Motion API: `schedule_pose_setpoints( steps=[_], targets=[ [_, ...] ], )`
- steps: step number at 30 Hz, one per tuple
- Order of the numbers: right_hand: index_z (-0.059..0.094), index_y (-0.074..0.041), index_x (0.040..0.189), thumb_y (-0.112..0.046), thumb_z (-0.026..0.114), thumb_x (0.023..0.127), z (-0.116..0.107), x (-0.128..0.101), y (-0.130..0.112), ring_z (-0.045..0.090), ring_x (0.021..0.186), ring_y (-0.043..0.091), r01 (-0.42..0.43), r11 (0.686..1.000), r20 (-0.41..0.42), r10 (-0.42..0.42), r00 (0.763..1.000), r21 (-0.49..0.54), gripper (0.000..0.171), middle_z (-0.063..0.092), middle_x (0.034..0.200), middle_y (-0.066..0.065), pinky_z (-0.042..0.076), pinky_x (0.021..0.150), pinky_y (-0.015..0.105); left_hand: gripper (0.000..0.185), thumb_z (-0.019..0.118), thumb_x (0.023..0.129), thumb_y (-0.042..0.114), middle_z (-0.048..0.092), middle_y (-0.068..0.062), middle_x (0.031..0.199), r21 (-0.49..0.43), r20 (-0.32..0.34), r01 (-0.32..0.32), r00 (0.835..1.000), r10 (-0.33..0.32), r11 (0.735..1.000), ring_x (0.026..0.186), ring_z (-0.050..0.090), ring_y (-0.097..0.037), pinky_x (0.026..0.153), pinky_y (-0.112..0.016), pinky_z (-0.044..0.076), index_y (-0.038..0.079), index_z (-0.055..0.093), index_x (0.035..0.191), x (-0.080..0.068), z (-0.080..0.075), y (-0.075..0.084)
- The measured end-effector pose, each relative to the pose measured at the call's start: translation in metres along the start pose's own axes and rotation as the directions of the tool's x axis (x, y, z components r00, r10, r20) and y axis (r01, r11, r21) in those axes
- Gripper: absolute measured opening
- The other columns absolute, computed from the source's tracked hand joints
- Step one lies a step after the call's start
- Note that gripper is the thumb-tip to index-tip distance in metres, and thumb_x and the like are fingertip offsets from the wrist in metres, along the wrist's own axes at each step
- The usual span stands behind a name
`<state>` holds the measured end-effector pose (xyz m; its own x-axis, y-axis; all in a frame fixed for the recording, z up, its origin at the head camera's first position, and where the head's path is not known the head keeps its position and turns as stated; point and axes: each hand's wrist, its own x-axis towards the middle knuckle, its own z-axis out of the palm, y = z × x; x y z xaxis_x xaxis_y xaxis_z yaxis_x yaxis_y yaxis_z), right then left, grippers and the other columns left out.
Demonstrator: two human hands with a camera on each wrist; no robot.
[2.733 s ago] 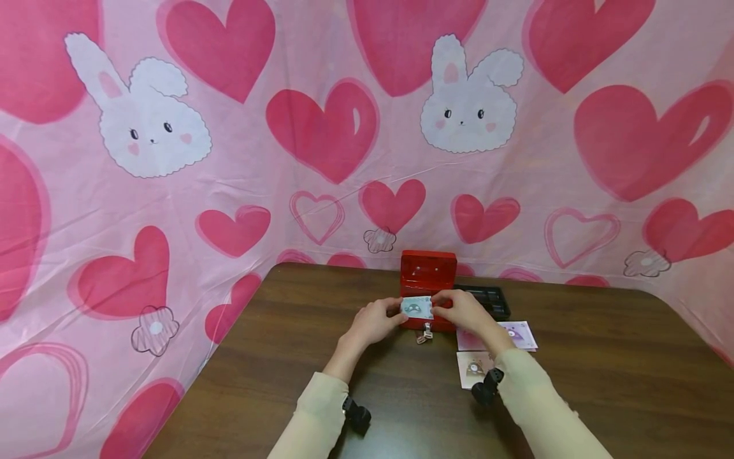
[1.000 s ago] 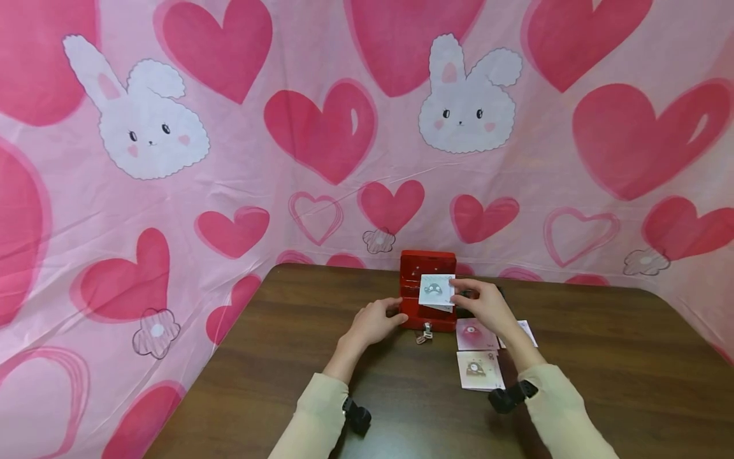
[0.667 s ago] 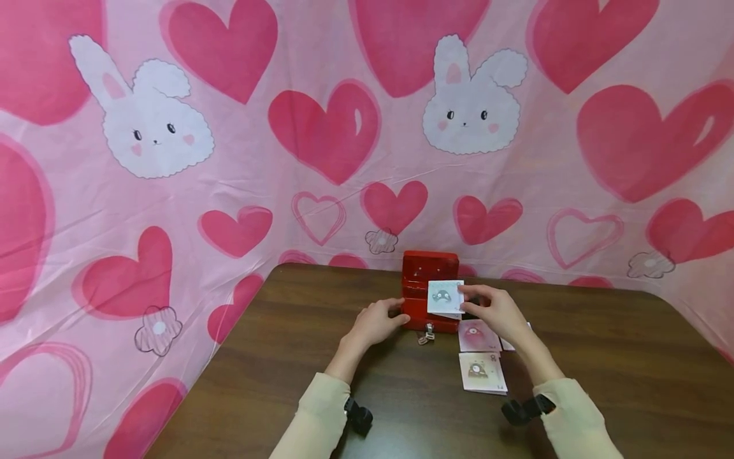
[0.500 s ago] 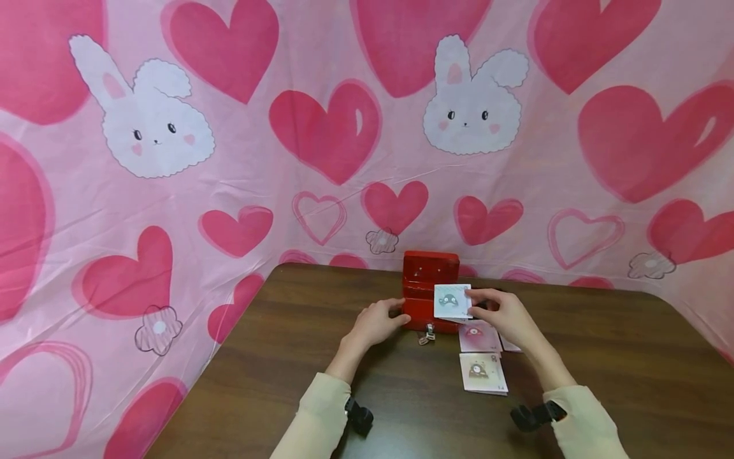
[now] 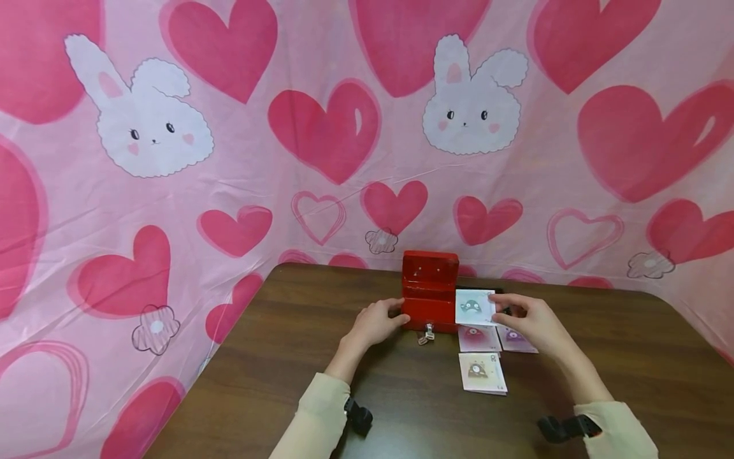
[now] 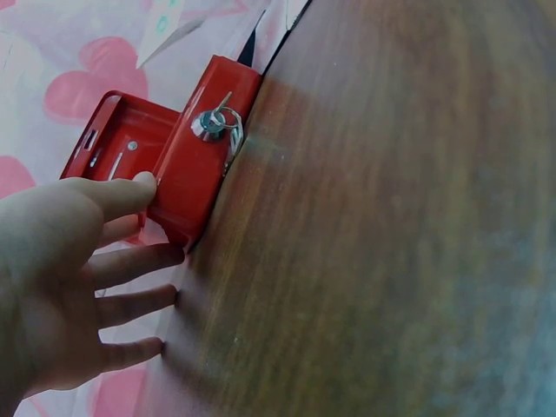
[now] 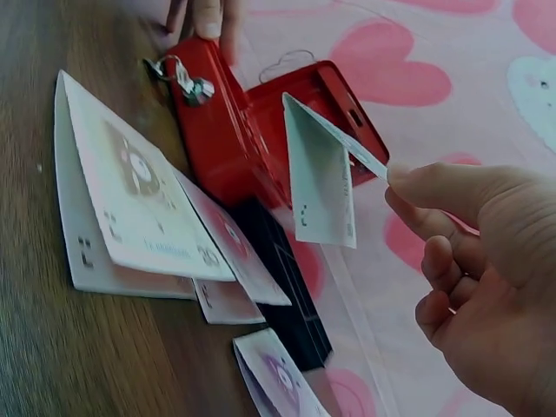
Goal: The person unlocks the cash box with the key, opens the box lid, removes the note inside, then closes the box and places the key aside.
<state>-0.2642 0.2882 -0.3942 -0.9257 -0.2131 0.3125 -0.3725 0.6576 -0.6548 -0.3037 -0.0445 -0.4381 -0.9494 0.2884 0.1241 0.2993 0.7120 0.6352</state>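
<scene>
Right hand point(image 5: 530, 320) pinches a folded blue-printed note point(image 5: 474, 307).
Left hand point(image 5: 375, 320), fingers spread, touches the red box point(image 5: 444, 326); other folded notes point(image 5: 483, 371) lie near the right.

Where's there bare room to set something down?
The table is bare left of the left hand, right of the right hand, and between the left sleeve and tan note. Crowded: right of the red box, with pink note, purple note and black tray.

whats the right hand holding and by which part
The right hand pinches the folded pale blue note by its right edge, in the head view.
</scene>
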Motion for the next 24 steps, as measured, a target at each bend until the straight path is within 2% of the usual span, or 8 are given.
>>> schedule_pose_setpoints(
  steps=[8, 16, 24],
  targets=[
    [0.067, -0.007, 0.126, -0.026, 0.073, 0.091, -0.014, -0.009, 0.009, 0.049, 0.073, 0.007, 0.005, 1.000, -0.011, -0.006, 1.000, -0.020, 0.040, 0.071, 0.093, 0.006, 0.040, 0.060, 0.023, 0.050, 0.063, 0.095, 0.040, 0.063, -0.002, 0.137, -0.011, -0.001, 0.009, 1.000, -0.009, 1.000, 0.127, 0.059, -0.025, 0.106, -0.053, 0.043, 0.019, 0.059, 0.140, 0.001, 0.001, 0.001],
    [0.064, -0.006, 0.129, -0.025, 0.072, 0.091, -0.022, -0.015, 0.013, 0.048, 0.073, 0.007, -0.006, 1.000, 0.054, 0.007, 0.999, -0.014, 0.044, 0.068, 0.093, 0.005, 0.039, 0.056, 0.025, 0.050, 0.063, 0.095, 0.040, 0.064, -0.002, 0.136, -0.003, 0.000, 0.001, 1.000, -0.001, 1.000, 0.125, 0.060, -0.023, 0.106, -0.052, 0.044, 0.018, 0.059, 0.140, 0.001, 0.001, 0.000],
    [0.064, -0.006, 0.130, -0.023, 0.071, 0.092, -0.028, -0.018, 0.014, 0.050, 0.075, 0.005, -0.004, 0.999, 0.091, 0.008, 0.996, -0.041, 0.043, 0.068, 0.092, 0.002, 0.041, 0.061, 0.022, 0.049, 0.063, 0.096, 0.039, 0.064, -0.003, 0.137, -0.009, 0.000, 0.004, 1.000, -0.004, 1.000, 0.126, 0.060, -0.024, 0.109, -0.057, 0.040, 0.018, 0.059, 0.140, 0.001, 0.000, 0.000]
  ],
)
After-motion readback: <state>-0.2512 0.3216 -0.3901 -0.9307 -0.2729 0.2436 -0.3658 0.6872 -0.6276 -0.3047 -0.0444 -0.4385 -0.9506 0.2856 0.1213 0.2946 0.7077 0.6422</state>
